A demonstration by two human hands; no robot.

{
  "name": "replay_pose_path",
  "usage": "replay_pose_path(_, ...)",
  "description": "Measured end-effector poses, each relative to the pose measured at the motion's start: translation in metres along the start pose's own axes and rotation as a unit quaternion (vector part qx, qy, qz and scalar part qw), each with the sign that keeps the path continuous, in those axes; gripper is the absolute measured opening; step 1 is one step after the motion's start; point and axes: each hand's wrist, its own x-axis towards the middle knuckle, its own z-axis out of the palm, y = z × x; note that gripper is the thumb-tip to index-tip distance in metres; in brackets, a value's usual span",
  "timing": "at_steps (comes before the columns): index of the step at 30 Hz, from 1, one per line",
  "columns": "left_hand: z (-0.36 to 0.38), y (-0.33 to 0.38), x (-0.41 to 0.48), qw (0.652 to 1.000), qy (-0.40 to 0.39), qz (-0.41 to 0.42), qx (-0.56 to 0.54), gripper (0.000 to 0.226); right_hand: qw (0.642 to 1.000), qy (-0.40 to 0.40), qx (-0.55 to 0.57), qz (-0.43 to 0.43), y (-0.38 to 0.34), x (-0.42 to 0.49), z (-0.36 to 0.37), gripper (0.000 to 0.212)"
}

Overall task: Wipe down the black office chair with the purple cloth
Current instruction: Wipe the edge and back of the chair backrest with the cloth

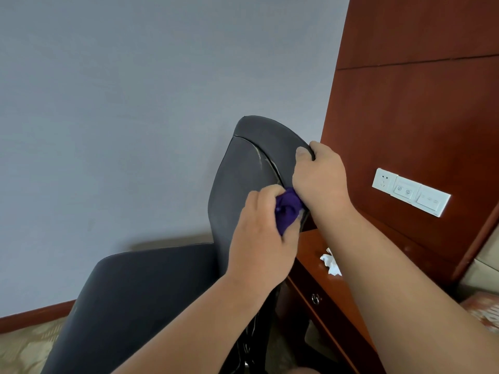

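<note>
While the left hand (260, 233) grips the bunched purple cloth (288, 209) in closed fingers, the cloth presses against the right edge of the black office chair's (243, 179) backrest, just below the right hand (321, 176). The right hand's grip is closed over the upper right corner of the backrest, thumb on the front face, fingers wrapped behind and out of sight. Most of the cloth is buried in the left fist; only a crumpled fold shows between the two hands, which nearly touch. Both bare forearms reach up from the lower right, the right one crossing a reddish wooden tabletop (318, 268) where a crumpled white tissue (330, 261) lies. The chair's base is cut off below. Behind, a white socket panel (410, 191) sits on a wooden wall panel (421, 103).
</note>
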Motion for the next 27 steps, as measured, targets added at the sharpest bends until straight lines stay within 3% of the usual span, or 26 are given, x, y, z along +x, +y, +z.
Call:
replay_pose_path(11, -0.006, -0.040, -0.023, 0.987, -0.053, 0.073, 0.132, 0.045, 1.000, -0.011, 0.022, 0.001, 0.002, 0.001, 0.002, 0.028)
replay_pose_path(18, -0.004, -0.025, 0.007, 0.990, -0.018, 0.054, 0.127, 0.039, 1.000, -0.008, 0.009, 0.000, 0.007, 0.005, 0.005, 0.032)
replay_pose_path(27, -0.003, -0.057, -0.020, 0.986, -0.053, 0.013, 0.157, 0.048, 1.000, -0.010, 0.001, -0.002, 0.009, 0.011, 0.005, 0.030)
